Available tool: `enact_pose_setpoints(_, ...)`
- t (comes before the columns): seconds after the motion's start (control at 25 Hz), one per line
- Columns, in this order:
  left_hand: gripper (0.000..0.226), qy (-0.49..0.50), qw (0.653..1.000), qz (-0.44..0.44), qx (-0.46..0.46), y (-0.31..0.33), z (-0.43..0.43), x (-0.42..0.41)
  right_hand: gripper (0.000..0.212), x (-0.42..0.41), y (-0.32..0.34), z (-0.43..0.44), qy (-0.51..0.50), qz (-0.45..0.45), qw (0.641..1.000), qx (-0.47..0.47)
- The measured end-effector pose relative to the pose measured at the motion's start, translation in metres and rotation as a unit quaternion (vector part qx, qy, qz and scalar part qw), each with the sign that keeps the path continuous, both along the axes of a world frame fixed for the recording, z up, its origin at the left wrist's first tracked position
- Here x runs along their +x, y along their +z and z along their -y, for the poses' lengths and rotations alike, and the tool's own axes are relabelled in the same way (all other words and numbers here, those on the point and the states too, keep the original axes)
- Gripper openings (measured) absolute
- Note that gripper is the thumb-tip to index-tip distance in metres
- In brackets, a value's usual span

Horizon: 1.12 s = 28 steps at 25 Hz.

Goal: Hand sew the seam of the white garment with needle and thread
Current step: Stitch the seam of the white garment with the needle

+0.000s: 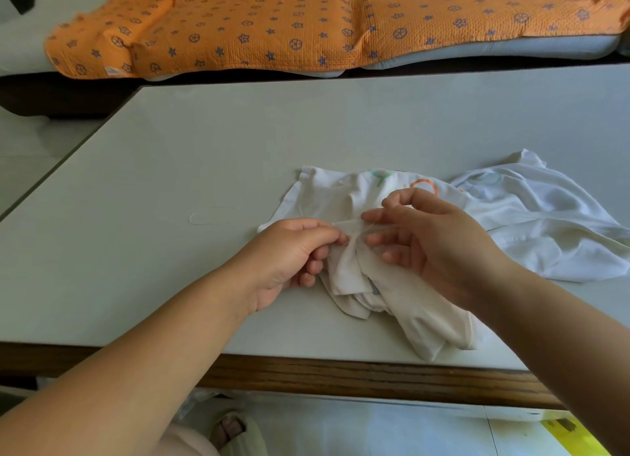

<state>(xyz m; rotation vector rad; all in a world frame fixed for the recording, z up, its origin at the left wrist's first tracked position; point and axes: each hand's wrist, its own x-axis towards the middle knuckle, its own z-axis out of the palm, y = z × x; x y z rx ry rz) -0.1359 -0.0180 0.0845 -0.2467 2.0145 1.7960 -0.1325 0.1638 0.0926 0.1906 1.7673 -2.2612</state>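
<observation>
Head view: white garment [402, 298] lies between the hands; left hand [289, 254] pinches its fold, right hand [436, 244] half-curled, hold unclear.

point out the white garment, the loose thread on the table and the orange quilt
white garment [327, 199]: head view, flat part above the left hand
loose thread [191, 219]: head view, left bend of its loop
orange quilt [306, 22]: head view, its middle
</observation>
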Motion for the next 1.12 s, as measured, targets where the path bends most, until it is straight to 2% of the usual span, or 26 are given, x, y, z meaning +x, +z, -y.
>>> enact_pose_setpoints(0.08,0.013,0.003,1.000,0.002,0.008,0.001,0.001,-0.001,0.012,-0.001,0.001,-0.004,0.006,0.044,0.993,-0.108)
enact_pose_setpoints(0.16,0.014,0.008,1.000,0.007,0.015,0.002,0.001,-0.002,0.016,-0.001,-0.001,-0.004,0.009,0.065,0.988,-0.143)
enact_pose_setpoints(0.32,0.013,0.000,1.000,-0.009,0.013,0.002,0.001,-0.002,0.019,0.000,-0.003,-0.003,0.000,0.073,0.986,-0.153)
enact_pose_setpoints(0.56,0.017,-0.072,0.988,-0.072,-0.118,0.009,0.002,-0.006,0.018,-0.002,-0.006,-0.004,-0.002,0.069,0.984,-0.162)
enact_pose_setpoints(0.84,0.009,-0.076,0.988,-0.060,-0.119,0.009,0.005,-0.009,0.015,-0.002,-0.005,-0.009,-0.005,0.066,0.985,-0.160)
enact_pose_setpoints(1.12,0.018,-0.044,0.988,-0.070,-0.130,0.006,0.002,-0.008,0.019,-0.005,-0.003,-0.016,-0.018,0.053,0.987,-0.152)
